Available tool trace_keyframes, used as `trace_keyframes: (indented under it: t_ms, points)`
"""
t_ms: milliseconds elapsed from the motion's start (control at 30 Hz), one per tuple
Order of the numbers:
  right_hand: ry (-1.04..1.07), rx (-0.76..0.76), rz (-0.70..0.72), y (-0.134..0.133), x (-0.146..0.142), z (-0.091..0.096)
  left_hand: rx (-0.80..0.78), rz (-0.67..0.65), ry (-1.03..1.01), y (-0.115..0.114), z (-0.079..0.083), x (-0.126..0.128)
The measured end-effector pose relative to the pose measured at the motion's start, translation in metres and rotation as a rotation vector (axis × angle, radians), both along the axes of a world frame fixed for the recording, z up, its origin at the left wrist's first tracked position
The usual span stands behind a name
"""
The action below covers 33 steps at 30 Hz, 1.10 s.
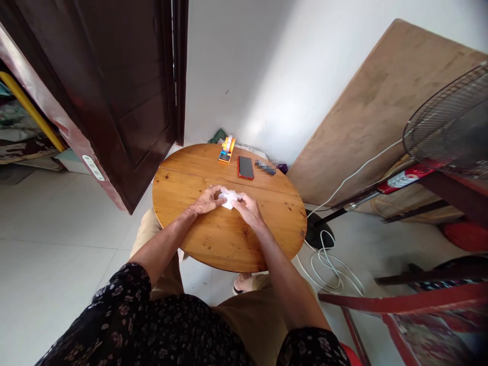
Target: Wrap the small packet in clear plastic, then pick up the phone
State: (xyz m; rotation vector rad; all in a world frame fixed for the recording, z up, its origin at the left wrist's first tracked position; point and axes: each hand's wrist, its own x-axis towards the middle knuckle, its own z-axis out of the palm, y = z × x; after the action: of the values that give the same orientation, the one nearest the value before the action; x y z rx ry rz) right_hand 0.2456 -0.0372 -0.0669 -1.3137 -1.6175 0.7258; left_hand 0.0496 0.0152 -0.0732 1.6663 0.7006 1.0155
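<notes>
A small piece of white paper (228, 200), apparently folded, is held over the middle of the round wooden table (213, 244). My left hand (209, 200) pinches its left side between thumb and fingers. On the other side, my right hand (247, 207) grips the paper's right edge, thumb in front. Parts of the paper are hidden by my fingers. Beyond my hands lie an orange tape dispenser (227, 148) with a roll of tape and a dark phone (245, 167) in a red case.
A blurred dark object (266, 166) lies right of the phone. Against the wall leans a brown board (354, 107). To the right stands a fan (450, 122), with a white cable (331, 264) coiled on the floor. A dark door (125, 91) stands at the left.
</notes>
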Motion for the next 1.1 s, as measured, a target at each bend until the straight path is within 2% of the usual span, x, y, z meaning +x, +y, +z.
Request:
trace_keyframes:
  t_ms: [100, 267, 433, 567, 633, 767, 867, 933, 1000, 1100]
  points:
    - [0.112, -0.133, 0.017, 0.000, 0.000, -0.003, -0.135, -0.074, -0.092, 0.001, -0.003, 0.004]
    - [0.151, -0.123, -0.102, 0.004, -0.004, -0.005, -0.232, -0.060, -0.132, 0.000, -0.004, 0.009]
    - [0.224, -0.233, -0.089, 0.014, -0.005, 0.004, -0.310, -0.158, -0.203, 0.002, -0.004, 0.009]
    - [0.225, -0.272, -0.133, 0.021, -0.006, 0.003, -0.374, -0.147, -0.291, 0.006, -0.009, 0.012]
    - [0.220, -0.215, -0.170, 0.021, -0.007, -0.002, -0.399, -0.135, -0.314, 0.007, -0.012, 0.014]
    - [0.198, -0.004, -0.236, 0.014, -0.003, -0.006, -0.425, -0.114, -0.344, 0.009, -0.014, 0.018]
    - [0.016, 0.188, -0.275, 0.005, 0.002, 0.000, -0.428, -0.101, -0.330, 0.008, -0.013, 0.018]
    - [-0.136, 0.288, -0.233, 0.001, 0.005, 0.005, -0.422, -0.104, -0.315, 0.007, -0.012, 0.017]
    - [-0.247, 0.327, -0.178, 0.000, 0.005, 0.006, -0.412, -0.108, -0.311, 0.006, -0.012, 0.017]
    - [-0.339, 0.299, -0.141, 0.003, 0.005, 0.001, -0.409, -0.104, -0.319, 0.006, -0.012, 0.018]
